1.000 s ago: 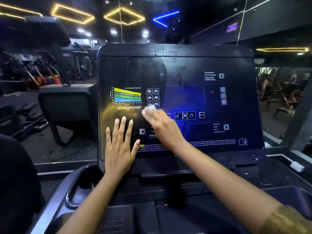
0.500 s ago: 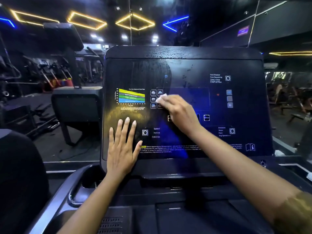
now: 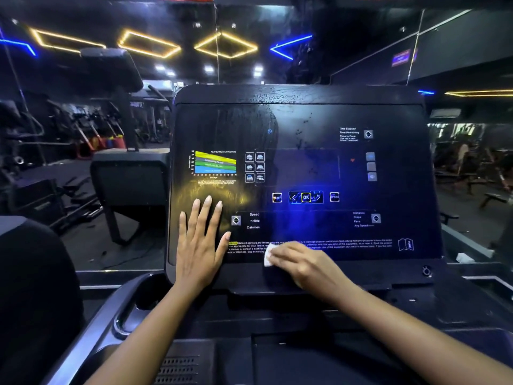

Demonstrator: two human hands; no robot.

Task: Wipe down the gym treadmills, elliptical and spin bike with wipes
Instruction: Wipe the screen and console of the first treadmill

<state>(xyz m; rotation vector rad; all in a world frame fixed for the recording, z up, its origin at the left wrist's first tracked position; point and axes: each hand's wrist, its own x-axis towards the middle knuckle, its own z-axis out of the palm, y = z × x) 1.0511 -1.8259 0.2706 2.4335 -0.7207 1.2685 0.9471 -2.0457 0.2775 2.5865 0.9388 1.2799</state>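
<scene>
The wipe (image 3: 268, 256) lies against the lower edge of the console panel (image 3: 319, 118), over the warning text (image 3: 347, 244). Your right hand (image 3: 304, 263) holds it under curled fingers. Your left hand (image 3: 198, 245) rests flat on the panel's lower left area, fingers straight and slightly spread, holding nothing.

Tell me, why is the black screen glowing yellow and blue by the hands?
In the head view, the glossy black treadmill console panel acts like a mirror: the yellow patch above the left hand likely reflects the yellow ceiling strip lights, the blue patch above the right hand and white wipe the blue neon light; the gym behind is dim and soft.
</scene>
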